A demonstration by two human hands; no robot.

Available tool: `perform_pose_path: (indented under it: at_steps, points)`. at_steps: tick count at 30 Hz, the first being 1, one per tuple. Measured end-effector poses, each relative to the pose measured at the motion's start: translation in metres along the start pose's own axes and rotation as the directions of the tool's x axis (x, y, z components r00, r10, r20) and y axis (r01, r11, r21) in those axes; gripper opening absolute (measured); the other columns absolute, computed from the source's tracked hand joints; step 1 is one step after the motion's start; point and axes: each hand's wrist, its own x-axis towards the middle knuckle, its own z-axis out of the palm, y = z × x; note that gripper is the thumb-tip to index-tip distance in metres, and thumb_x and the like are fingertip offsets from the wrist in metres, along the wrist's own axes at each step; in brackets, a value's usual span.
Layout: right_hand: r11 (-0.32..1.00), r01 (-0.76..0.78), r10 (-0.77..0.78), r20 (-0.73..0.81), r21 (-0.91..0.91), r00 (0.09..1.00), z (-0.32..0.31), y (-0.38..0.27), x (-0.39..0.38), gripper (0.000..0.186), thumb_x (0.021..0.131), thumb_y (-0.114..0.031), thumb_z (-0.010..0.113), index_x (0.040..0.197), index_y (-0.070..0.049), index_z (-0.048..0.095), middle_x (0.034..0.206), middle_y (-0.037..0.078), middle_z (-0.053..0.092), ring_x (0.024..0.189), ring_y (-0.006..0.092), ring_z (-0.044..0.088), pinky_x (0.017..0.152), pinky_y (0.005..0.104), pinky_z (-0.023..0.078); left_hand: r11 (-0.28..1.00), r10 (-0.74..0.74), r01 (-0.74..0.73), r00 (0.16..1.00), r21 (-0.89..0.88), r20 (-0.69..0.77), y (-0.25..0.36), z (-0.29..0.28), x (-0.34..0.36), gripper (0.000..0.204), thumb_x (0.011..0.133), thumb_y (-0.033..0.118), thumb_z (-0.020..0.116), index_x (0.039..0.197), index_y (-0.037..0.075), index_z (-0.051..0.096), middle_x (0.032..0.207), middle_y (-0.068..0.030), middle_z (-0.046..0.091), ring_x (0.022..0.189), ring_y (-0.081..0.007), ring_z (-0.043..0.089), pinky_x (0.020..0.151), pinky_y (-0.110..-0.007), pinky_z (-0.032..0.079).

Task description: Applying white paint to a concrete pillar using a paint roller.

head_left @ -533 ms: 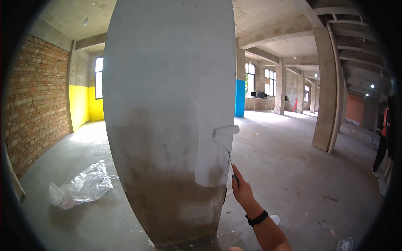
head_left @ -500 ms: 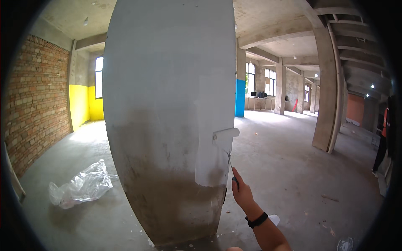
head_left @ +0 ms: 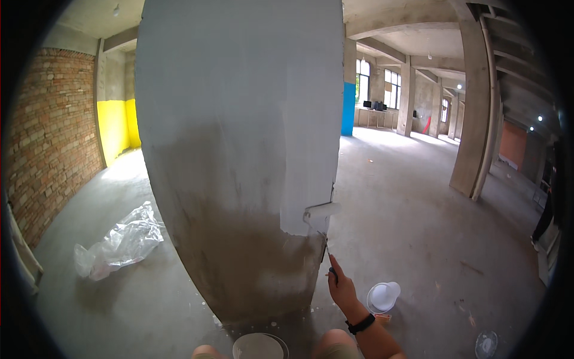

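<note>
My right hand (head_left: 342, 290), a dark band at its wrist, is closed round the handle of a paint roller (head_left: 323, 210). The roller's white sleeve lies against the right edge of a wide pillar (head_left: 233, 137) and sticks out a little past it. Around the roller is a fresh pale coat that ends in a ragged lower edge; below it the pillar is bare, stained grey-brown. At the lower edge, between my knees, stands a round bucket (head_left: 258, 347) with pale contents. My left hand is out of view.
A white tub (head_left: 384, 295) sits on the floor right of my hand. Crumpled clear plastic (head_left: 122, 242) lies left of the pillar. A brick wall (head_left: 54, 131) rises at the left, a concrete column (head_left: 472, 119) at the right. Someone in dark trousers (head_left: 545, 212) stands far right.
My right hand has drawn the roller down the pillar, close to the coat's lower edge. The view has tilted downward, bringing the bucket and more of the white tub into sight.
</note>
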Motion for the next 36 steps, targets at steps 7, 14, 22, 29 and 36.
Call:
perform_pose_path:
  at_steps: [7, 14, 22, 29, 36]
  points:
    - [0.999, -0.042, 0.042, 0.016, -0.023, 0.999, 0.005, 0.001, -0.024, 0.049, 0.091, -0.010, 0.047, 0.138, -0.015, 0.035, 0.082, 0.018, 0.063, 0.067, 0.0336, 0.062, 0.061, 0.0364, 0.048, 1.000, -0.016, 0.015, 0.998, 0.025, 0.061, -0.009, -0.039, 0.016, 0.035, 0.086, 0.024, 0.057, 0.113, 0.002, 0.054, 0.105, -0.0142, 0.063, 0.097, -0.0287, 0.058, 0.090, -0.039, 0.044]
    - [0.993, -0.024, 0.029, -0.046, 0.118, 0.998, 0.005, -0.018, -0.049, 0.053, 0.089, -0.011, 0.050, 0.139, -0.014, 0.034, 0.070, 0.022, 0.058, 0.062, 0.0388, 0.059, 0.057, 0.0426, 0.046, 0.990, -0.119, 0.108, 0.985, 0.088, 0.129, -0.016, -0.070, 0.054, 0.054, 0.085, 0.003, 0.040, 0.136, -0.004, 0.024, 0.134, -0.0196, 0.039, 0.119, -0.0384, 0.044, 0.098, -0.051, 0.042]
    - [0.991, -0.129, 0.130, 0.059, -0.020, 0.990, 0.025, 0.003, -0.064, 0.052, 0.089, -0.015, 0.050, 0.139, -0.014, 0.034, 0.076, 0.024, 0.060, 0.068, 0.0406, 0.060, 0.058, 0.0445, 0.046, 0.990, -0.106, 0.096, 0.990, 0.100, 0.091, -0.021, -0.065, 0.063, 0.053, 0.084, 0.002, 0.041, 0.134, -0.006, 0.026, 0.130, -0.0210, 0.042, 0.114, -0.0393, 0.048, 0.094, -0.050, 0.046]
    - [0.990, -0.122, 0.120, 0.031, 0.073, 0.992, 0.050, 0.000, -0.065, 0.047, 0.089, -0.017, 0.051, 0.135, -0.016, 0.039, 0.076, 0.023, 0.060, 0.070, 0.0404, 0.061, 0.060, 0.0440, 0.046, 0.988, -0.117, 0.113, 0.992, 0.104, 0.037, -0.014, -0.051, 0.049, 0.051, 0.084, 0.001, 0.038, 0.133, -0.006, 0.027, 0.129, -0.0230, 0.043, 0.114, -0.0410, 0.048, 0.095, -0.053, 0.045]
    - [0.984, -0.080, 0.079, 0.010, 0.156, 0.997, 0.050, -0.012, -0.053, 0.045, 0.090, -0.016, 0.049, 0.133, -0.012, 0.040, 0.072, 0.023, 0.059, 0.066, 0.0402, 0.059, 0.059, 0.0430, 0.046, 0.988, -0.144, 0.142, 0.989, 0.061, 0.026, -0.012, -0.051, 0.049, 0.051, 0.083, 0.000, 0.039, 0.132, -0.008, 0.027, 0.128, -0.0243, 0.043, 0.113, -0.0423, 0.048, 0.095, -0.053, 0.045]
